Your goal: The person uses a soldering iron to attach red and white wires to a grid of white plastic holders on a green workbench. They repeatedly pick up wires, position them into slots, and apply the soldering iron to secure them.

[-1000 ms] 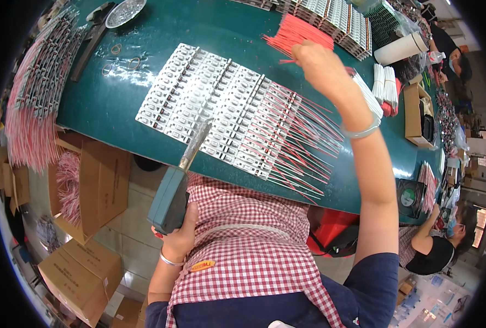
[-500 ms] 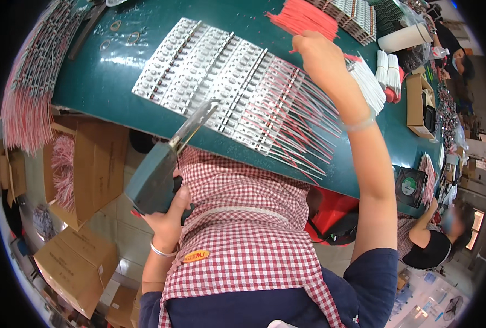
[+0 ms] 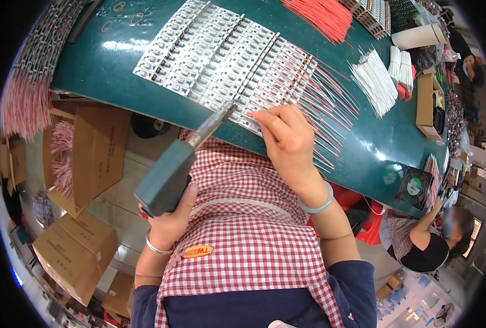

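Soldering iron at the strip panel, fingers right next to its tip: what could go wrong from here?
1. The iron in the left hand has its tip beside the right hand fingertips, which pinch a red wire on the panel; a slip could burn them.
2. The iron's barrel passes just above the checked apron; lowering it may scorch the cloth.
3. Wires already attached fan out under the right hand; the wrist could snag them.

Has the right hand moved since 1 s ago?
Yes. The right hand came back from the red wire bundle at the table's far side to the near edge of the component strips.
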Motion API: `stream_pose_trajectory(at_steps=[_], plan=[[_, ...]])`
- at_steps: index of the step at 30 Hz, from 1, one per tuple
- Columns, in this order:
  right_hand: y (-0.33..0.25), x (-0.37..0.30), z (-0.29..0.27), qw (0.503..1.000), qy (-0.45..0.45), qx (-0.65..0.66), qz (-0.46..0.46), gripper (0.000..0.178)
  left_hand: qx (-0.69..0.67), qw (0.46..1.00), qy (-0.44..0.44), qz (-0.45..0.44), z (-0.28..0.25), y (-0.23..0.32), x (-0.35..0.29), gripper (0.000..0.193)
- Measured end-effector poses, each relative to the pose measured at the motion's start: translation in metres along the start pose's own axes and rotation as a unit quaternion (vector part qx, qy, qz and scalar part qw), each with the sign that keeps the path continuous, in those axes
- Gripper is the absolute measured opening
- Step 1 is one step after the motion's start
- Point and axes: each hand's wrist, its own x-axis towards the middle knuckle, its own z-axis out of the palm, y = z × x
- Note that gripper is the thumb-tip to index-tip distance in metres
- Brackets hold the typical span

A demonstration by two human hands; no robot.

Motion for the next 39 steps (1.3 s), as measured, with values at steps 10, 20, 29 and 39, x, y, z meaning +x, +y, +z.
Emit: stream_pose_trajectory(at_steps=[10, 20, 29, 39], plan=[[-0.004, -0.004, 0.009, 0.999, -0.015, -0.049, -0.005, 0.017, 0.094, 0.993, -0.034, 0.058, 0.007, 0.001, 0.001, 0.025], [-0.005, -0.001, 0.009, 0.998, -0.023, -0.062, -0.011, 0.013, 0.099, 0.992, -0.046, 0.057, 0.009, 0.000, 0.004, 0.023], [-0.007, 0.000, 0.008, 0.998, -0.025, -0.065, -0.008, 0.014, 0.109, 0.988, -0.038, 0.102, 0.006, -0.006, 0.003, 0.025], [-0.007, 0.001, 0.009, 0.998, -0.020, -0.060, 0.000, 0.015, 0.087, 0.994, -0.023, 0.069, 0.003, -0.010, -0.004, 0.028]])
